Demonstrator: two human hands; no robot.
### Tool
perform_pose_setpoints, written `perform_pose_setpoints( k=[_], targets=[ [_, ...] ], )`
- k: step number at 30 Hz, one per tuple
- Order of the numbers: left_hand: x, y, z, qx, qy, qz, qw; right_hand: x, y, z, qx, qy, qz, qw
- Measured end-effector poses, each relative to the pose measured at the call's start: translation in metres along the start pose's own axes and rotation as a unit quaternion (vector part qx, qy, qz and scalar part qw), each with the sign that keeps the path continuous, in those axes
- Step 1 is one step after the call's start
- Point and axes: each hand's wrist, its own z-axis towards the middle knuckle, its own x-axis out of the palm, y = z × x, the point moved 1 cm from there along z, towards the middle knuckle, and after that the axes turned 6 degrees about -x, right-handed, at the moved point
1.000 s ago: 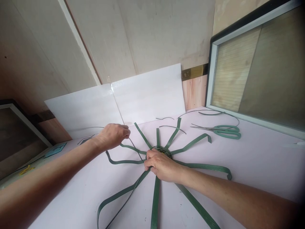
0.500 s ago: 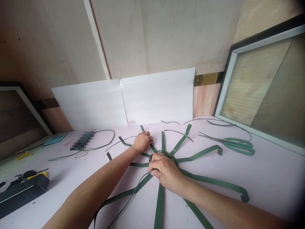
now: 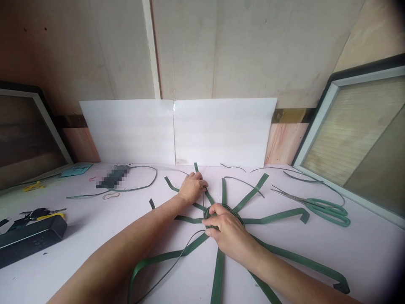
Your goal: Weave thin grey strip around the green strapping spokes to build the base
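The right hand (image 3: 229, 230) is pressing closed fingers on the woven green strap hub (image 3: 223, 210); the left hand (image 3: 191, 188), just beyond it, is pinching a thin dark strand (image 3: 177, 256).

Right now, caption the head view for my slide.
Right hand pins the woven hub of green strips; left hand grips one spoke.

Around the smooth, matt pale pink table (image 3: 316, 253), flat green plastic-looking straps (image 3: 272, 216) are lying with a slight sheen, metal-bladed scissors (image 3: 316, 205) with glossy green handles are resting beside them, and glossy white panels (image 3: 177, 131) are leaning behind against bare wood boards (image 3: 221, 46).
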Motion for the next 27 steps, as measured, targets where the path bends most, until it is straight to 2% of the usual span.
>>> perform_pose_setpoints(
  k=[3,6,8,10,12,15,18,21,23,27],
  targets=[
    [-0.034,0.001,-0.028,-0.001,-0.018,-0.060,0.998,0.000,0.001,0.000,-0.007,0.002,-0.004,1.000],
    [-0.064,-0.003,-0.071,-0.034,0.047,-0.147,0.987,0.001,0.002,0.000,-0.014,-0.003,-0.001,1.000],
    [-0.073,-0.009,-0.100,-0.064,0.123,-0.185,0.973,0.001,0.002,0.000,-0.014,-0.007,0.001,1.000],
    [-0.075,-0.016,-0.124,-0.092,0.195,-0.210,0.954,0.002,0.002,0.000,-0.016,-0.010,0.001,1.000],
    [-0.072,-0.021,-0.138,-0.109,0.234,-0.210,0.943,0.002,0.001,0.000,-0.020,-0.011,-0.003,1.000],
    [-0.071,-0.024,-0.141,-0.136,0.266,-0.187,0.936,0.002,0.001,0.001,-0.026,-0.012,-0.016,0.999],
    [-0.082,-0.023,-0.136,-0.182,0.305,-0.170,0.919,0.001,0.001,0.001,-0.027,-0.009,-0.020,0.999],
    [-0.106,-0.020,-0.131,-0.220,0.335,-0.154,0.903,-0.001,0.002,0.002,-0.025,-0.003,-0.012,1.000],
    [-0.126,-0.018,-0.131,-0.227,0.342,-0.129,0.903,-0.001,0.001,0.002,-0.020,-0.002,-0.006,1.000],
    [-0.163,-0.010,-0.135,-0.190,0.302,-0.028,0.934,0.002,-0.001,0.002,-0.024,-0.018,0.006,1.000]
  ],
)
